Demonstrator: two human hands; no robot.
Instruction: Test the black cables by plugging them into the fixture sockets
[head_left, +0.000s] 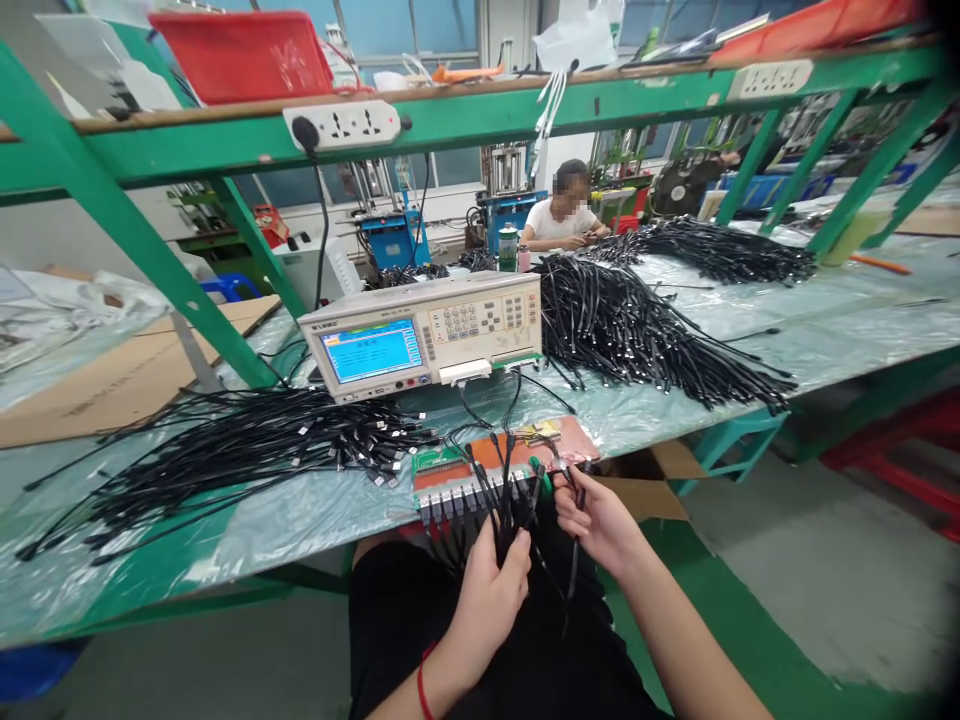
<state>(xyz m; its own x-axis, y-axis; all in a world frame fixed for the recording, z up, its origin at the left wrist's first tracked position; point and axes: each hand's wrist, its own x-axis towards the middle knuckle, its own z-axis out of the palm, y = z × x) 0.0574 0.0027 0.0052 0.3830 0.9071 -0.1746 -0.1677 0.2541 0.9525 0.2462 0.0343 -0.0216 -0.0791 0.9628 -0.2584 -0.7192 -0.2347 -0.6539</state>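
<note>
My left hand (491, 590), with a red cord at the wrist, is closed round a bundle of black cables (504, 500) whose ends stick up above the fingers. At the right end of the orange test board (487, 455), my right hand (589, 510) pinches a black cable near its connector; part of that cable hangs below the hand. Several black plugs (450, 503) sit in a row along the board's front edge, their cables hanging down. Behind the board stands a tester (480, 325) with a lit blue screen, wired to the board.
One pile of black cables (262, 450) lies left of the tester, a larger one (637, 335) to its right. A green shelf frame (465, 128) spans above. A person (562, 215) sits across the table. An open cardboard box (649, 490) is below right.
</note>
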